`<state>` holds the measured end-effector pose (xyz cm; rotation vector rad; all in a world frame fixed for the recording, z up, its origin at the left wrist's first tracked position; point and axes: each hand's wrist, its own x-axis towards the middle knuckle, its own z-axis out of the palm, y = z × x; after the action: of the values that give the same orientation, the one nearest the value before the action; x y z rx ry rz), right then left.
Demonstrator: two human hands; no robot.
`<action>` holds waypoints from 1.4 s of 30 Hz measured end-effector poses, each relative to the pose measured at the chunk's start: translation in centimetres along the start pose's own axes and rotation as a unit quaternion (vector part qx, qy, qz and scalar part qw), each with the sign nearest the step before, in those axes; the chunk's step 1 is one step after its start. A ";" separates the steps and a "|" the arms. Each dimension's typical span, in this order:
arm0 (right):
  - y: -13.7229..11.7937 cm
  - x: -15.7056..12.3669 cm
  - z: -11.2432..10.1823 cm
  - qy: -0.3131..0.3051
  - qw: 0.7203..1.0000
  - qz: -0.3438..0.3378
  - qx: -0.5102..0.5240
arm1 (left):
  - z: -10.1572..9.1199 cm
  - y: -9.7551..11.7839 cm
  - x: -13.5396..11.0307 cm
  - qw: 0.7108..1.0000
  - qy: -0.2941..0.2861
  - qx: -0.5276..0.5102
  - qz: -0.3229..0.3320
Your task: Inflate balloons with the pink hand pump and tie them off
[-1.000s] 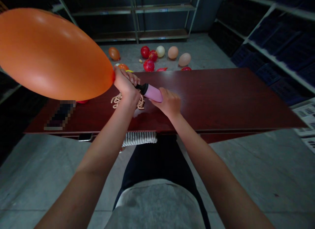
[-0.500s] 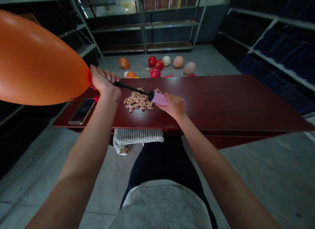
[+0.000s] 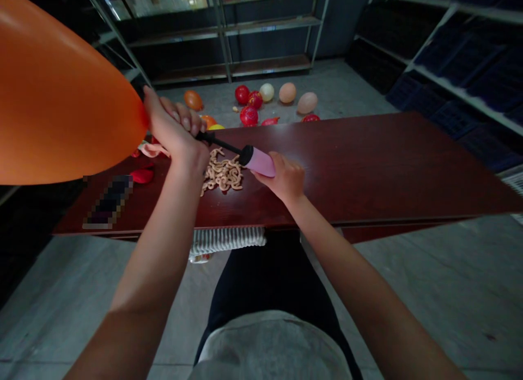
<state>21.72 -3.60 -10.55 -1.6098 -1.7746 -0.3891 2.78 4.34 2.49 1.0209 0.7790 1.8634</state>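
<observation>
A large inflated orange balloon (image 3: 65,102) fills the upper left. My left hand (image 3: 175,121) is closed around its neck and the end of a balloon pump, hiding where the two meet. The pump's black rod (image 3: 224,144) runs from that hand to its pink barrel (image 3: 262,161), which has a black collar. My right hand (image 3: 288,178) is wrapped around the barrel's far end. Both hands are above the dark red table (image 3: 368,167). Under the rod lies a pile of beige, curled, worm-like pieces (image 3: 224,174), possibly uninflated long balloons.
Left on the table are a pixelated phone-like object (image 3: 108,201) and a flat red balloon (image 3: 142,176). Several balloons, including a peach one (image 3: 287,92), lie on the floor beyond. Metal shelving (image 3: 224,42) stands behind, and blue crates (image 3: 457,107) line the right side. A striped grey cloth (image 3: 229,238) is below the front edge.
Less of the black rod shows, with the pink barrel nearer my left hand. My view has shifted, uncovering more flat balloons on the table's left. Both hands keep their hold.
</observation>
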 end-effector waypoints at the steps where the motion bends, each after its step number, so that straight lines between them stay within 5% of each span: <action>1: 0.0 0.0 0.0 0.001 1.000 0.005 -0.001 | 0.9 -0.8 -0.6 1.000 0.009 -0.023 -0.005; 5: 0.2 0.1 0.0 -0.004 1.000 0.026 -0.007 | 4.8 -3.3 -3.7 0.995 0.032 -0.088 -0.036; 9: 0.2 0.2 0.0 -0.002 0.999 0.037 -0.012 | 6.0 -4.1 -4.8 0.990 0.036 -0.114 -0.069; 17: -0.3 0.1 -0.1 -0.025 1.000 0.003 -0.003 | 3.3 -2.0 -3.7 0.983 0.075 -0.129 -0.107; 27: -0.7 -0.4 -0.7 -0.002 0.998 -0.067 -0.006 | -2.6 5.0 -0.9 0.984 0.108 -0.130 -0.055; 32: -0.6 -0.5 -0.4 0.005 0.995 -0.100 -0.004 | -3.1 7.6 -1.2 0.983 0.135 -0.115 -0.044; 42: -0.3 0.0 -0.4 0.020 0.999 -0.024 -0.014 | 1.4 2.6 -1.8 0.991 0.091 -0.098 -0.032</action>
<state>21.57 -3.91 -10.23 -1.5704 -1.7868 -0.4667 3.50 1.78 4.66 0.7029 0.7081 1.9528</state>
